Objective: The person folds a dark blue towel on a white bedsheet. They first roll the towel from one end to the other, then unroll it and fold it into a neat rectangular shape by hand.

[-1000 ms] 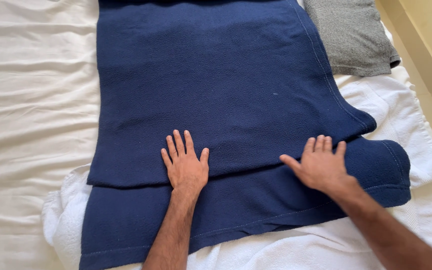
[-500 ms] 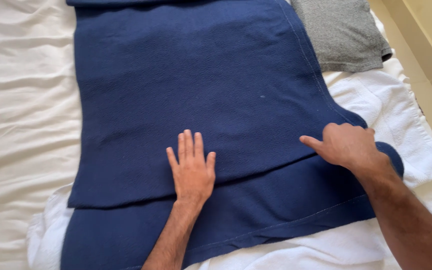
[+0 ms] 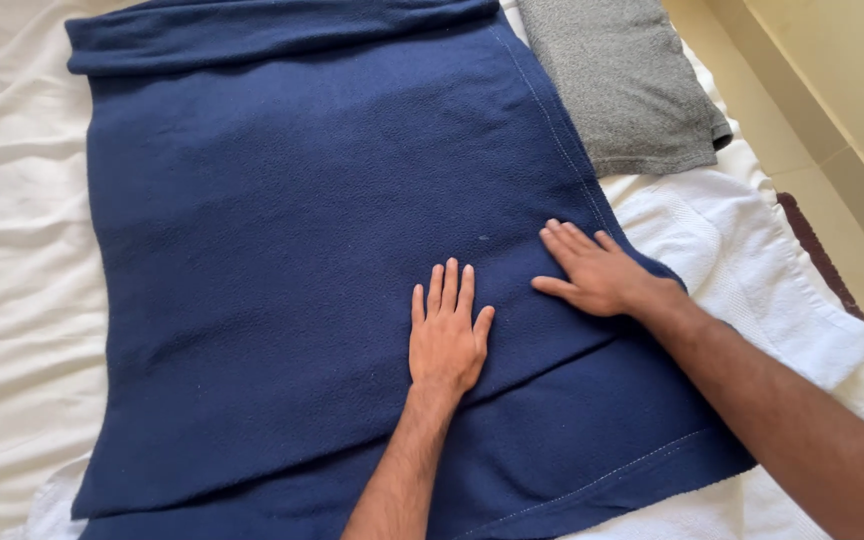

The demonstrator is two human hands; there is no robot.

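Both palms flat, gripping nothing: left hand (image 3: 445, 340), right hand (image 3: 597, 275) on the navy blanket (image 3: 292, 250).
Looks mid-smoothing; the next fold probably needs the 3 o'clock edge pinched.

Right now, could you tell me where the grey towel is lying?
In the head view the grey towel lies at the upper right, right beside the far right edge of the navy blanket, beyond the white towel.

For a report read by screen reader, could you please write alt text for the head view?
Two bare hands, the left hand and the right hand, press flat, fingers spread, on a folded navy blue blanket laid over a white sheet. A grey folded cloth and a white towel lie to the right.
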